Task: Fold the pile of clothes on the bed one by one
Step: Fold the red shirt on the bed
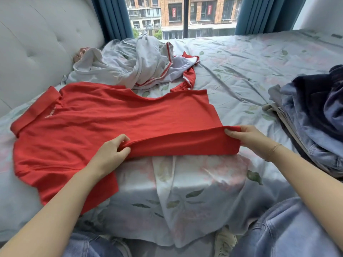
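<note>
Both bare forearms are reaching forward from the near edge of the scene, the left arm coming in from the near left and angling toward the centre, the right arm coming in from the near right. The left hand (pixel 111 151) is lying knuckles up, its fingers (pixel 123 139) curling over a fold of the red shirt (pixel 115 115) and the thumb pinching beneath it. The right hand (pixel 246 139) is sitting farther right at about the same depth, its fingers (pixel 233 133) pinching the folded edge at the shirt's right end. A thin band is circling the right wrist (pixel 274 148). The two hands are holding well apart along the same fold.
</note>
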